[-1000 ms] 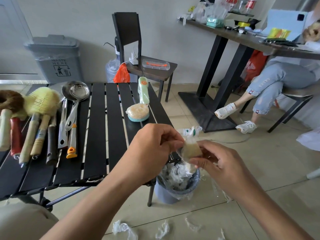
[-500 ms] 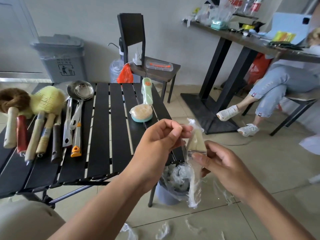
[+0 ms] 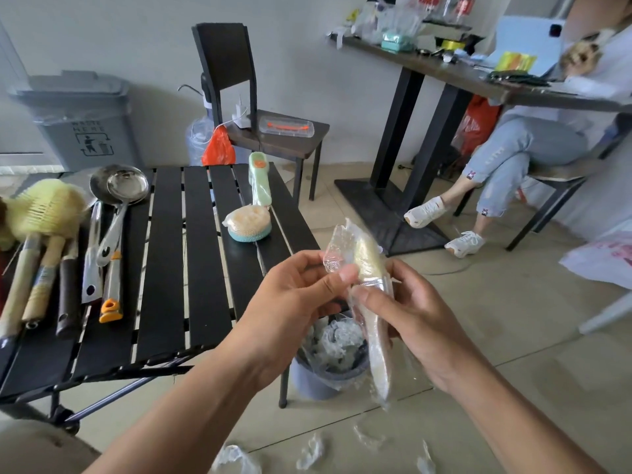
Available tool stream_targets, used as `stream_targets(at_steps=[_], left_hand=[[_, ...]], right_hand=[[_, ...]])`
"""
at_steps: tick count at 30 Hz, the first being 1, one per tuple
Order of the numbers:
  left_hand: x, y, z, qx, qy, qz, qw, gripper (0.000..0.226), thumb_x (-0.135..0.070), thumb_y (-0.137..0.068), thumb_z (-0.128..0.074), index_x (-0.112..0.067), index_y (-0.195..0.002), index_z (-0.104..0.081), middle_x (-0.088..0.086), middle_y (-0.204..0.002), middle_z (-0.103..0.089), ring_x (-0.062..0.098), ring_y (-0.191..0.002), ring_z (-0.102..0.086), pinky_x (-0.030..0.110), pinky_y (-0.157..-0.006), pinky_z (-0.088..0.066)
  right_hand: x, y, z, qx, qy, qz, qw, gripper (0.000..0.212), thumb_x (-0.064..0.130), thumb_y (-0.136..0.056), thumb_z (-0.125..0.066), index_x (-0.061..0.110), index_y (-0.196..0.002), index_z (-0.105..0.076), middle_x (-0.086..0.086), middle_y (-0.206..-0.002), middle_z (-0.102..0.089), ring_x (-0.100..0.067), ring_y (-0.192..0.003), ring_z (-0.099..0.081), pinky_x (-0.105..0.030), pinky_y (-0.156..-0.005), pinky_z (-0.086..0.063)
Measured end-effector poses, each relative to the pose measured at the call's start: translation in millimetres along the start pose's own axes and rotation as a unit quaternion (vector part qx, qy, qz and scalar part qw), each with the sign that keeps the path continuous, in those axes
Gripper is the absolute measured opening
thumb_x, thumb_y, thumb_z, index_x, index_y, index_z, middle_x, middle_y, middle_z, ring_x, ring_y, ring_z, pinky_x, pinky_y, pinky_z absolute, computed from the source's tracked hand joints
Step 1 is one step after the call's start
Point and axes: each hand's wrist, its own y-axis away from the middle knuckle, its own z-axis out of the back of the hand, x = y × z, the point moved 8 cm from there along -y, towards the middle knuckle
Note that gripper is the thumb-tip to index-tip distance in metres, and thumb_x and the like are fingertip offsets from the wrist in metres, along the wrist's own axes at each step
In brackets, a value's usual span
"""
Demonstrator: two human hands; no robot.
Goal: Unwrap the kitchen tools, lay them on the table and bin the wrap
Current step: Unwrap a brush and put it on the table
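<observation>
Film-wrapped pastry brush (image 3: 371, 265), one in number: pale bristles, metal ferrule, light wooden handle. We hold it upright in the air, just right of the table's near corner and above the small bin. Our right hand (image 3: 417, 313) grips it at the ferrule, with the thumb pressed on the front and the fingers curled behind the handle. Our left hand (image 3: 294, 295) pinches the loose clear plastic wrap (image 3: 337, 260) at the bristle end between thumb and forefinger. The handle hangs down inside the film sleeve.

Below, one small grey bin (image 3: 314, 381) holds crumpled film; our left wrist and the brush hide part of its rim. Four film scraps (image 3: 313, 453) lie on the tiled floor, some cut off by the lower edge.

On the black slatted table (image 3: 171, 268) we count:
- one mint-green dish brush (image 3: 248, 224), its round head in film
- two steel ladles (image 3: 119, 186), their bowls overlapping
- one yellow bristle brush (image 3: 44, 208)

The row of handles beside these runs off the left edge, so we cannot count it.

One large grey waste bin (image 3: 78, 118) stands by the wall.
</observation>
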Motion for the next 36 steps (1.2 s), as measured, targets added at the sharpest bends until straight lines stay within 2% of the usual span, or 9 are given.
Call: stream_targets(at_steps=[5, 9, 13, 17, 23, 28, 30, 33, 36], left_hand=[[0.5, 2.8, 2.4, -0.022, -0.074, -0.016, 0.997, 0.04, -0.039, -0.091, -0.074, -0.001, -0.103, -0.073, 0.023, -0.104, -0.077, 0.034, -0.101, -0.074, 0.05, -0.106, -0.056], [-3.9, 4.7, -1.6, -0.043, -0.129, -0.071, 0.988, 0.027, -0.025, -0.106, -0.06, 0.002, -0.105, -0.061, 0.015, -0.097, -0.08, 0.03, -0.098, -0.079, 0.04, -0.096, -0.063], [-1.7, 6.5, -0.7, -0.054, -0.088, -0.068, 0.992, 0.019, -0.013, -0.11, -0.053, 0.003, -0.1, -0.054, 0.013, -0.08, -0.078, 0.029, -0.082, -0.08, 0.033, -0.081, -0.065], [2.6, 6.8, -3.2, -0.041, -0.043, -0.05, 0.997, 0.023, -0.019, -0.112, -0.05, 0.001, -0.101, -0.056, 0.01, -0.076, -0.068, 0.021, -0.073, -0.072, 0.032, -0.08, -0.062], [6.4, 7.3, -10.6, 0.023, -0.054, -0.018, 0.998, 0.038, -0.044, -0.094, -0.077, -0.006, -0.101, -0.073, 0.006, -0.085, -0.07, 0.016, -0.083, -0.067, 0.03, -0.085, -0.056], [-5.0, 9.1, -8.1, 0.02, -0.183, -0.068, 0.981, 0.032, -0.045, -0.094, -0.072, -0.014, -0.093, -0.078, 0.006, -0.094, -0.08, 0.023, -0.092, -0.076, 0.036, -0.093, -0.06], [-7.6, 11.4, -12.5, 0.02, -0.173, -0.097, 0.98, 0.034, -0.04, -0.101, -0.065, -0.008, -0.094, -0.075, 0.009, -0.096, -0.08, 0.029, -0.098, -0.076, 0.034, -0.093, -0.061], [-6.7, 13.7, -16.2, -0.002, -0.132, -0.133, 0.982, 0.039, -0.033, -0.107, -0.055, 0.0, -0.09, -0.066, 0.012, -0.086, -0.074, 0.036, -0.09, -0.074, 0.04, -0.092, -0.062], [-4.1, 12.9, -17.0, -0.018, -0.126, -0.142, 0.982, 0.043, -0.037, -0.111, -0.049, -0.005, -0.083, -0.059, 0.006, -0.077, -0.063, 0.027, -0.078, -0.065, 0.041, -0.082, -0.059]], right_hand=[[1.8, 0.9, 0.3, 0.009, 0.002, -0.008, 1.0, 0.056, 0.06, -0.079, -0.086, 0.025, -0.12, -0.07, -0.019, -0.109, -0.074, -0.029, -0.09, -0.072, -0.038, -0.075, -0.053], [0.2, -0.4, 10.1, -0.07, 0.013, 0.006, 0.997, 0.063, 0.065, -0.072, -0.09, 0.014, -0.099, -0.063, -0.004, -0.082, -0.073, -0.016, -0.077, -0.071, -0.033, -0.074, -0.055], [-6.3, -3.5, -0.2, -0.081, -0.045, -0.016, 0.996, 0.095, 0.063, -0.055, -0.1, 0.005, -0.116, -0.055, -0.016, -0.104, -0.08, -0.034, -0.099, -0.08, -0.044, -0.09, -0.063], [-2.5, -5.0, -20.6, 0.003, -0.075, -0.011, 0.997, 0.06, 0.066, -0.074, -0.088, 0.017, -0.105, -0.077, -0.007, -0.095, -0.075, -0.025, -0.096, -0.072, -0.03, -0.089, -0.06], [2.2, -2.1, -17.2, -0.012, -0.02, 0.016, 1.0, 0.062, 0.078, -0.086, -0.067, 0.02, -0.107, -0.076, -0.017, -0.114, -0.076, -0.033, -0.112, -0.074, -0.047, -0.105, -0.058], [3.6, -1.8, -13.4, -0.021, -0.024, 0.0, 0.999, 0.062, 0.083, -0.085, -0.062, 0.028, -0.107, -0.079, -0.003, -0.122, -0.079, -0.019, -0.121, -0.072, -0.033, -0.103, -0.058], [4.8, -1.1, -13.2, -0.019, -0.056, -0.011, 0.998, 0.067, 0.083, -0.084, -0.065, 0.026, -0.115, -0.08, -0.007, -0.122, -0.079, -0.022, -0.12, -0.073, -0.031, -0.1, -0.059], [6.1, -0.1, -16.4, -0.022, -0.071, -0.019, 0.997, 0.071, 0.079, -0.085, -0.069, 0.013, -0.11, -0.078, -0.017, -0.105, -0.077, -0.042, -0.105, -0.072, -0.057, -0.099, -0.057], [6.5, -0.6, -19.7, -0.02, -0.067, -0.033, 0.997, 0.075, 0.078, -0.083, -0.07, 0.006, -0.105, -0.074, -0.008, -0.09, -0.073, -0.029, -0.089, -0.067, -0.043, -0.084, -0.051]])
